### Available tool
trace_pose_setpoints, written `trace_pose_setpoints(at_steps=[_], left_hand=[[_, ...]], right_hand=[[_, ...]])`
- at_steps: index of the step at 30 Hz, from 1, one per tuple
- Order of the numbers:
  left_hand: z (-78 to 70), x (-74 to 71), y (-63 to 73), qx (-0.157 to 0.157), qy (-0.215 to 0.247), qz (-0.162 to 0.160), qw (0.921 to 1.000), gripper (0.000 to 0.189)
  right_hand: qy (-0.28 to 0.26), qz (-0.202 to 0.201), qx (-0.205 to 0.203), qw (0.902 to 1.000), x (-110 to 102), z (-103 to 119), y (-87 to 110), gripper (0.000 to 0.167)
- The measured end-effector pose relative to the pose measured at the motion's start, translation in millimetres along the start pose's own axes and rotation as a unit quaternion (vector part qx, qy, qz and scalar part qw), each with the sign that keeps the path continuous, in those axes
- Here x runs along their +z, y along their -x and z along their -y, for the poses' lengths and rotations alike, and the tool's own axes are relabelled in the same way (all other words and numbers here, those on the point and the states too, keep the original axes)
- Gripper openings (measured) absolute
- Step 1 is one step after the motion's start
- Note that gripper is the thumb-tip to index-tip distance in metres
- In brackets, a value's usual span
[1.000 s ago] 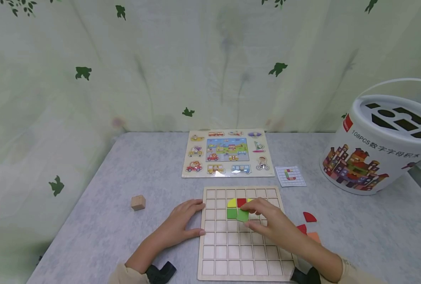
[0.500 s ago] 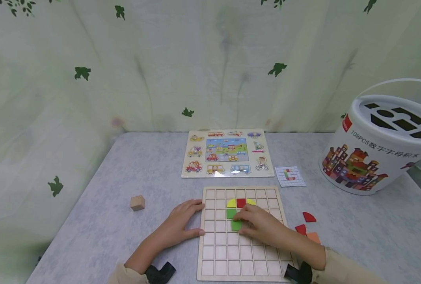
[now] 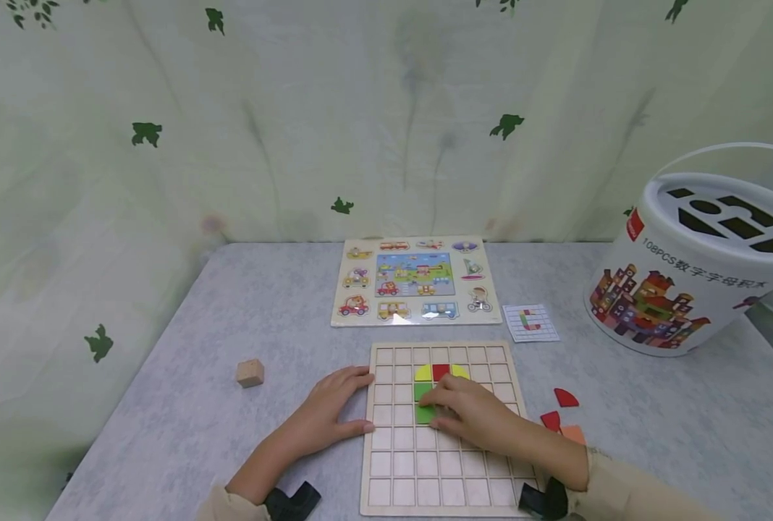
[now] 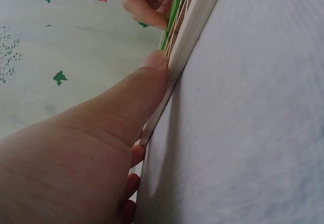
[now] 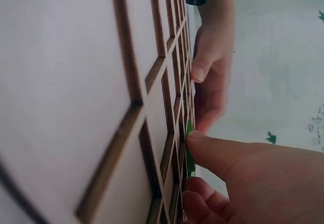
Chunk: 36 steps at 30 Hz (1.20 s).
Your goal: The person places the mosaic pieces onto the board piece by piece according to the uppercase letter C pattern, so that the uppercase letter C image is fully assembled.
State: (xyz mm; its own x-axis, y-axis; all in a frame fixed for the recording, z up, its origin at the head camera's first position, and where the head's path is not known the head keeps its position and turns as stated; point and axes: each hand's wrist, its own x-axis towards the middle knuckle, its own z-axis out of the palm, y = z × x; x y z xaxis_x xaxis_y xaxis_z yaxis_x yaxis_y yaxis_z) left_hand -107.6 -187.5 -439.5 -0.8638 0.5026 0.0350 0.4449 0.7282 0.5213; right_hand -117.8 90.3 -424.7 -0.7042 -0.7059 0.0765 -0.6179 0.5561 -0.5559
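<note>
Our left hand [image 3: 328, 407] rests relaxed against the left edge of the gridded wooden board [image 3: 404, 492], thumb apart from the fingers, while our right hand [image 3: 474, 409] pinches a green square tile [image 3: 423, 415] between thumb and fingers. That tile is flat, plain and bright green, partly hidden by our fingertips, and lies at the third column from the left, directly below another green square [image 3: 423, 391]; we cannot tell whether it sits fully in its cell.
</note>
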Motion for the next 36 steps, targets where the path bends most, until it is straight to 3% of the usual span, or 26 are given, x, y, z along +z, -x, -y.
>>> trace_pose_setpoints(at_steps=[11, 19, 23, 31, 36], left_hand=[[0.7, -0.1, 2.2, -0.003, 0.002, -0.001, 1.0000, 0.070], [3.2, 2.4, 0.9, 0.000, -0.001, -0.001, 1.0000, 0.072], [3.3, 2.0, 0.8, 0.002, -0.003, -0.003, 1.0000, 0.072], [1.1, 0.0, 1.1, 0.001, 0.001, -0.002, 1.0000, 0.071], [0.9, 0.5, 1.4, 0.003, 0.004, -0.001, 1.0000, 0.072]], right_hand=[[0.017, 0.014, 0.004, 0.9997, -2.0, 6.2, -0.6, 0.032], [-0.056, 0.049, 0.057, 0.9956, -16.5, 8.3, 10.5, 0.044], [-0.070, 0.024, 0.060, 0.9955, -32.7, 11.1, 24.1, 0.045], [-0.028, -0.066, 0.073, 0.9947, -58.9, 1.6, 61.7, 0.044], [-0.014, -0.072, 0.104, 0.9919, -63.8, -19.0, 85.4, 0.045]])
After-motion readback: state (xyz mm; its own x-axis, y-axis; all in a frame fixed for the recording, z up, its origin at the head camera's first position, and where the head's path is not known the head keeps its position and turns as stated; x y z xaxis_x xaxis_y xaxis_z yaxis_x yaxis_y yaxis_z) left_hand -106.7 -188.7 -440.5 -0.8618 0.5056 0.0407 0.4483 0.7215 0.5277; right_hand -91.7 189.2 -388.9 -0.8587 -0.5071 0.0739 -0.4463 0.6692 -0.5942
